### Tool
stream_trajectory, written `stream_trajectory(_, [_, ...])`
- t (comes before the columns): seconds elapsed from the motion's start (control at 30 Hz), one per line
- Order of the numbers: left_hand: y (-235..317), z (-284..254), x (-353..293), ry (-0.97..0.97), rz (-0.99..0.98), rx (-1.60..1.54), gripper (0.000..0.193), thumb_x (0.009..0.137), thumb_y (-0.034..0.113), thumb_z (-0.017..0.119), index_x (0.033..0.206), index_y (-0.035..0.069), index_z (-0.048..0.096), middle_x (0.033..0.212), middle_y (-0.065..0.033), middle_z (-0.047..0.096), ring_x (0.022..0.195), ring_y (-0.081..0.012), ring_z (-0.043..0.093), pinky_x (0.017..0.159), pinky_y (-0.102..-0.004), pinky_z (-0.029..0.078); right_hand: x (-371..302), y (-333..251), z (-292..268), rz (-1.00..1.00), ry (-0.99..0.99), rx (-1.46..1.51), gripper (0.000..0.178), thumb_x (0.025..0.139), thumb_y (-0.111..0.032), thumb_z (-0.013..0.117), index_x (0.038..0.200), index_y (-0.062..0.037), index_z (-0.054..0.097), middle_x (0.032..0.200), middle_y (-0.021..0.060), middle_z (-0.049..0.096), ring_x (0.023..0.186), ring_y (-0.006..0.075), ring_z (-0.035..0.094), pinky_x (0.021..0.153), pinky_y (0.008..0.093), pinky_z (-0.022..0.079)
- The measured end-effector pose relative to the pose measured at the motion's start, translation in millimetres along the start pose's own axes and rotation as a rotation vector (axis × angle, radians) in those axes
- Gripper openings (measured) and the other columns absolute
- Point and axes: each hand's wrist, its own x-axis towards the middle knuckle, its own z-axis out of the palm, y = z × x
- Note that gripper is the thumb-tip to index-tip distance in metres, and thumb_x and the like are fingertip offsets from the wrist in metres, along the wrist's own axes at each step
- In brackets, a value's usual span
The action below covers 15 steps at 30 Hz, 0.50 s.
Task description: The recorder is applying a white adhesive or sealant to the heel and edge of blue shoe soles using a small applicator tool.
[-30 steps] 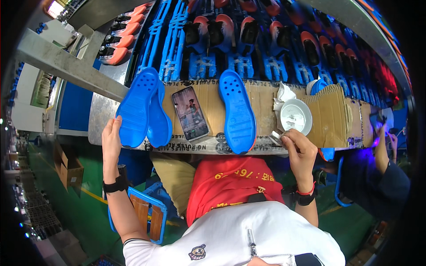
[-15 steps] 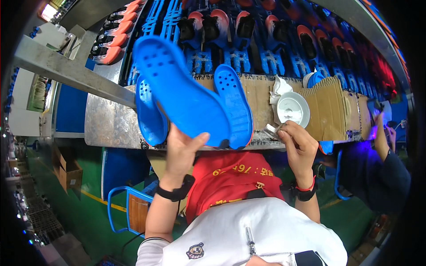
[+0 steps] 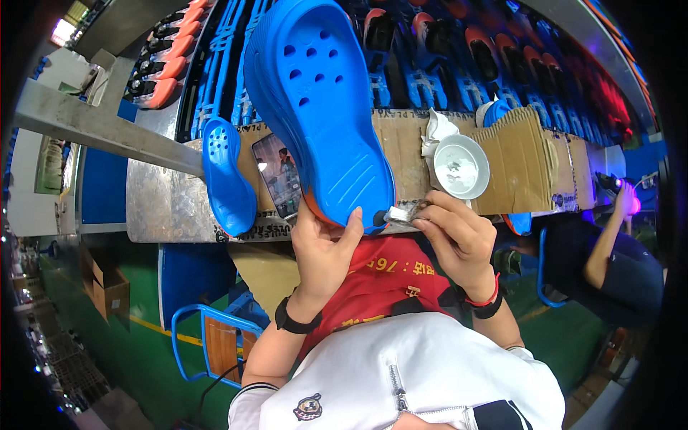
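Observation:
My left hand (image 3: 319, 254) grips the heel end of a blue shoe sole (image 3: 326, 129), thumb on its inner face. The sole stands tilted up, with round holes in its forefoot, grooves in its heel and a bit of orange at its edge. In my right hand (image 3: 459, 244), fingers and thumb pinch a small brush (image 3: 400, 214) with a whitish tip. That tip is at the dark patch on the heel rim; whether they touch I cannot tell. Another blue sole (image 3: 229, 179) lies on the table to the left. A white bowl (image 3: 484, 172) holds whitish liquid.
A phone (image 3: 277, 175) lies behind the held sole. Cardboard (image 3: 512, 161) covers part of the table (image 3: 158, 190), and crumpled white paper (image 3: 441, 132) is beside the bowl. A metal bar (image 3: 107, 129) crosses at left. Orange-and-black shoes line the back; a person (image 3: 609, 265) works at right.
A smooth-faced blue piece was in my left hand; now a holed sole is there, raised higher. Only one other sole still shows on the table. My right hand has moved left with the brush.

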Motion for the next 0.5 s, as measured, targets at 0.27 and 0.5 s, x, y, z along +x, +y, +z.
stream_trajectory(0.27, [1.1, 2.6, -5.5, 0.015, 0.078, 0.129, 0.038, 0.085, 0.000, 0.067, 0.117, -0.007, 0.048, 0.097, -0.0120, 0.065, 0.082, -0.0135, 0.065, 0.067, -0.0266, 0.056, 1.2, -2.5, 4.3, -0.067, -0.059, -0.069, 0.016, 0.073, -0.002, 0.075, 0.086, -0.0018, 0.066, 0.090, 0.0126, 0.066, 0.062, 0.0247, 0.066, 0.051, 0.0311, 0.051])
stream_trajectory(0.5, [-0.3, 1.7, -5.4, 0.010, 0.090, 0.170, 0.038, 0.085, 0.000, 0.066, 0.118, -0.007, 0.048, 0.094, -0.0131, 0.067, 0.079, -0.0138, 0.066, 0.065, -0.0269, 0.056, 1.2, -4.2, 3.6, -0.046, -0.072, -0.031, 0.016, 0.074, -0.001, 0.074, 0.087, -0.0012, 0.065, 0.090, 0.0131, 0.067, 0.063, 0.0259, 0.066, 0.052, 0.0312, 0.052])
